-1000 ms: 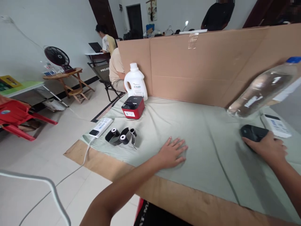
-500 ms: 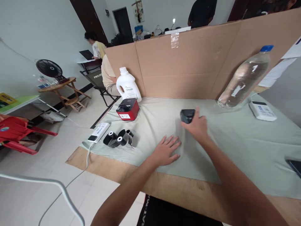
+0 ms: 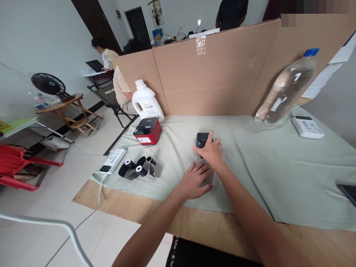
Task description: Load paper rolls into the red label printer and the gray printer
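My left hand (image 3: 197, 180) lies flat on the pale green cloth (image 3: 178, 148), its fingers spread and nothing in them. Just beyond it, my right hand (image 3: 211, 149) grips a small black box-shaped device (image 3: 202, 138) from the near side. The thumb is on its left and the index finger along its right; the hand hides much of its near face. To the left lie two strips of black film with rolled ends (image 3: 141, 167). Behind them sits a red box with a black top (image 3: 150, 132).
A white jug (image 3: 148, 104) stands at the back left before a cardboard panel (image 3: 208, 78). A large water bottle (image 3: 287, 89) leans at the right. White labelled devices (image 3: 113, 160) lie at both sides. A phone-like dark object (image 3: 347, 193) is at the right edge.
My right hand has moved left with the black device, bringing it close beyond my left hand. The left hand stays flat on the cloth. The view has shifted slightly.
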The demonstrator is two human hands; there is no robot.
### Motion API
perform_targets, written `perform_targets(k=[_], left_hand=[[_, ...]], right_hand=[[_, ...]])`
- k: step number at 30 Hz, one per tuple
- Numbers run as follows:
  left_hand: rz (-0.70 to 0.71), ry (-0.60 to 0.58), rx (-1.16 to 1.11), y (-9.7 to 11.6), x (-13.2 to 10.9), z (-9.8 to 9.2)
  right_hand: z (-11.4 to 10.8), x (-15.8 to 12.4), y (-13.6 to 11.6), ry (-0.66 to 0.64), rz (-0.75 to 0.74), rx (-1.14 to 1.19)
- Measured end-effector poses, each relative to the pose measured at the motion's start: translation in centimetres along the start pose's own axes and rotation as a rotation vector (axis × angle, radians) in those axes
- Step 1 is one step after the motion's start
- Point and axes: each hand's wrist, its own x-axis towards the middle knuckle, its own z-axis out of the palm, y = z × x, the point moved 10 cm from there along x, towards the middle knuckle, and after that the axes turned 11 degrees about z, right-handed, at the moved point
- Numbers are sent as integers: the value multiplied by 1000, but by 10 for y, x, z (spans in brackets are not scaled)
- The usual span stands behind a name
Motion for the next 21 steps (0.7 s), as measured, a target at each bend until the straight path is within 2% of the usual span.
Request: perform_targets(k=[2, 5, 6, 8, 11, 16, 18, 21], left_hand=[[-87, 148, -93, -21, 0, -19], [-305, 366, -156, -71, 8, -55], [-359, 382, -128, -86, 15, -64], [-425, 315, -40, -110, 34, -70], [-521, 205, 0, -136, 53, -58], [-546, 233, 69, -140, 53, -41], [-542, 228, 109, -138, 52, -40], [-548, 200, 168, -137, 53, -41]], right_hand=[[-2, 16, 4, -58, -10, 125], [-6, 40, 9, -66, -96, 412], [-6, 46, 11, -59, -129, 513], [0, 54, 18, -61, -158, 670], [16, 58, 31, -73, -123, 748], [22, 50, 31, -19, -190, 724], [23, 48, 29, -30, -215, 711], [27, 49, 31, -83, -171, 703]])
